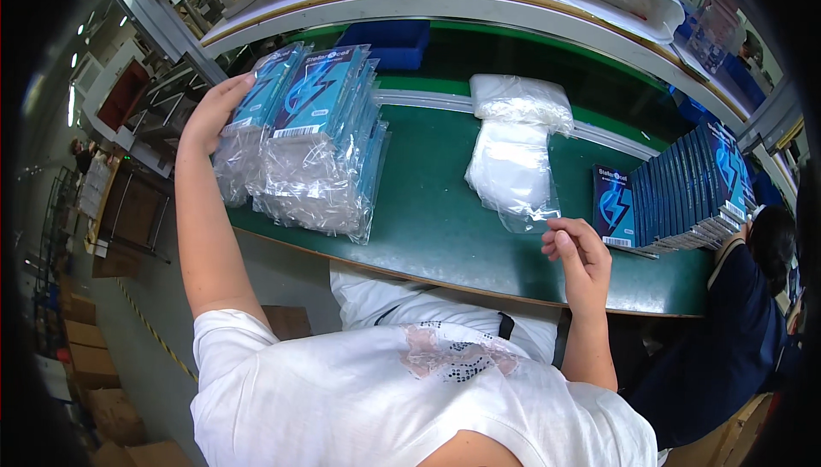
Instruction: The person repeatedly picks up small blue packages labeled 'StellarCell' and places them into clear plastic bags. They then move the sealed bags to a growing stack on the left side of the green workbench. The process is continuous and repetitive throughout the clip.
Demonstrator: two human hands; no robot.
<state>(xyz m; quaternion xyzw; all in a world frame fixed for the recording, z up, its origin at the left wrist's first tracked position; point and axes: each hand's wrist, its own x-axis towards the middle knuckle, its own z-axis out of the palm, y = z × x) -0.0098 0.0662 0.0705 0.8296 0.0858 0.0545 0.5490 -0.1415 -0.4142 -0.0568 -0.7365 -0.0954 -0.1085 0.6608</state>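
At the far left of the table, my left hand (215, 114) is closed at the left side of a blue box in a clear bag (258, 91). Beside it stand several more bagged blue boxes (312, 95), leaning in a row, with loose clear film (308, 180) bunched at their near ends. Right of the middle lies a pile of clear plastic bags (513, 163). My right hand (583, 260) is at the near right corner of this pile, fingers curled and fingertips at the film's edge. The exact grip there is partly hidden.
Unbagged blue boxes (676, 198) stand in a long row at the right. A blue bin (389, 44) is behind the bagged boxes, under a shelf (410, 7). At the right edge sits another person in dark clothing (727, 339). Cartons (90, 351) are on the left floor.
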